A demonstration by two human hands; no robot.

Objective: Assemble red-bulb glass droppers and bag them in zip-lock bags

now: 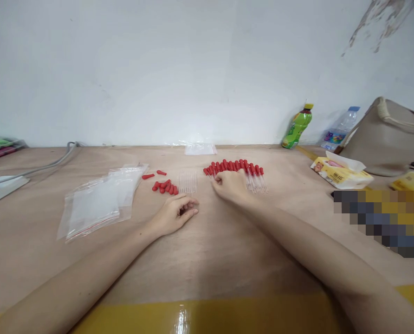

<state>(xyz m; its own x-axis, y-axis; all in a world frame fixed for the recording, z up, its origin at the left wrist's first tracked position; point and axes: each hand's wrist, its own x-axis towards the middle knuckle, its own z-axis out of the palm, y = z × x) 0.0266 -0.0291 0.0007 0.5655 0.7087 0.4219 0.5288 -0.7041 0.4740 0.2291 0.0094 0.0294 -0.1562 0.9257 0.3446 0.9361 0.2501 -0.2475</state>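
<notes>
My left hand (pixel 177 213) rests on the table with its fingers curved and thumb apart, holding nothing. Just beyond it lie several loose red rubber bulbs (pixel 165 186) and a row of thin clear tubes (pixel 187 182). My right hand (pixel 229 184) is over the left part of a row of clear tubes capped with red bulbs (pixel 242 164). Its fingers are pinched at the lower part of the row; whatever is between the fingertips is too small to make out.
Clear zip bags (pixel 95 204) lie on the left. A small clear packet (pixel 200 149) is by the wall. At the right are a green bottle (pixel 298 126), a clear bottle (pixel 339 129), a tissue box (pixel 342 172) and a grey bag (pixel 384 139). A cable (pixel 50 163) runs at far left.
</notes>
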